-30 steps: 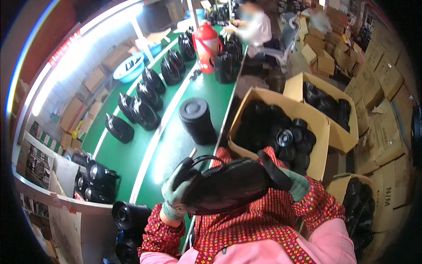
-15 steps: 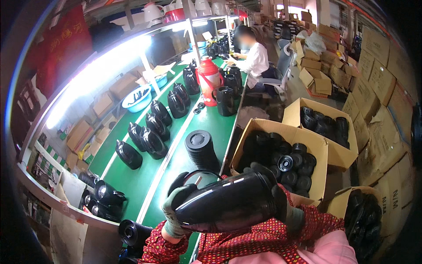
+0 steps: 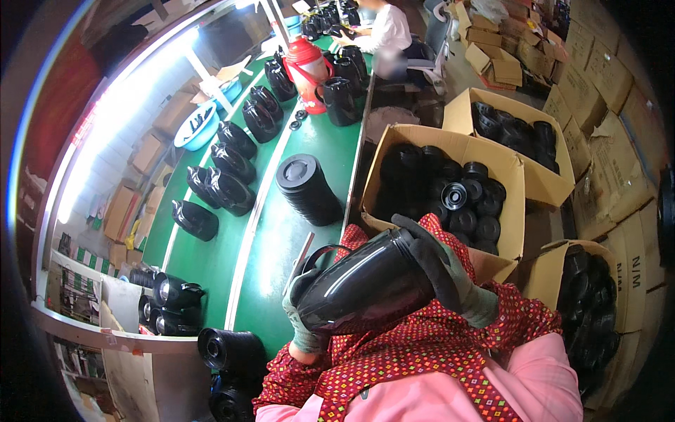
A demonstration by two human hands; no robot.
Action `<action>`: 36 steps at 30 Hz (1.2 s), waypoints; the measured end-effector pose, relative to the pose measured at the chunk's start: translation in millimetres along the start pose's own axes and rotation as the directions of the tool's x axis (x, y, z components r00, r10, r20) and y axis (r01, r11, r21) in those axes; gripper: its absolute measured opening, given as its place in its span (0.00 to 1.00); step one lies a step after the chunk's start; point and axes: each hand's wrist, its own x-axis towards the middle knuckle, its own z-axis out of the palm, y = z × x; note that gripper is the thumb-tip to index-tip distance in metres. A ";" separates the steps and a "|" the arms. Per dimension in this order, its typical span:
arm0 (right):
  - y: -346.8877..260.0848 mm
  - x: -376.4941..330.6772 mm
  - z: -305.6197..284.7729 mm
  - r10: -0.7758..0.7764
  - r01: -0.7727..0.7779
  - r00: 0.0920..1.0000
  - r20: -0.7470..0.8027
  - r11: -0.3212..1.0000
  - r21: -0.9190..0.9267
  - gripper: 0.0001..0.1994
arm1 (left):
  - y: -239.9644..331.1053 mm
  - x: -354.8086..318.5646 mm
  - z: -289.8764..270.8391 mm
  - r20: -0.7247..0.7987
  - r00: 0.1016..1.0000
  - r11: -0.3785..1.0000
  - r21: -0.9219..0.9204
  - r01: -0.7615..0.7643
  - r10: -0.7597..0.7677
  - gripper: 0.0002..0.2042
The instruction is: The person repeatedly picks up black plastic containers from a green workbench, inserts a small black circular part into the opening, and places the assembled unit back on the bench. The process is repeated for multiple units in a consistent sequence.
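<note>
A glossy black jug shell (image 3: 369,285) lies on its side in front of my chest, held between both hands. My left hand (image 3: 301,316), in a grey-green glove with dark fingers, grips its left end by the curved handle. A thin pale strip (image 3: 302,257) sticks up beside that hand; whether I hold it I cannot tell. My gloved right hand (image 3: 450,278) is wrapped round the right end, at the ribbed rim. Just beyond the jug, a stack of round black ribbed parts (image 3: 307,186) stands on the green bench (image 3: 271,281).
Several black jugs (image 3: 228,190) stand in rows on the bench, near a red thermos flask (image 3: 306,74). Open cartons (image 3: 517,204) of black round parts sit at my right. A blue basin (image 3: 195,128) is at the left. A person in white (image 3: 390,32) sits at the far end.
My view has tipped downward, so the bench and cartons sit higher in the picture. The jug is still in both hands and tilts more, its right end raised.
</note>
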 end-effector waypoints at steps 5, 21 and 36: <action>-3.7 -2.1 -8.9 -0.354 0.411 0.911 0.210 0.812 -0.414 0.38 | 3.7 -9.3 12.1 0.416 0.856 0.804 -0.367 0.467 -0.307 0.20; 10.0 -6.5 -26.6 -0.122 0.155 0.964 0.236 0.980 -0.125 0.44 | -3.3 -6.3 38.5 0.426 0.807 0.606 -0.535 0.589 -0.408 0.18; 39.8 -8.7 -13.8 -0.306 0.331 0.944 0.126 0.885 -0.328 0.39 | -22.9 -14.6 26.9 0.243 0.914 0.855 -0.338 0.393 -0.325 0.29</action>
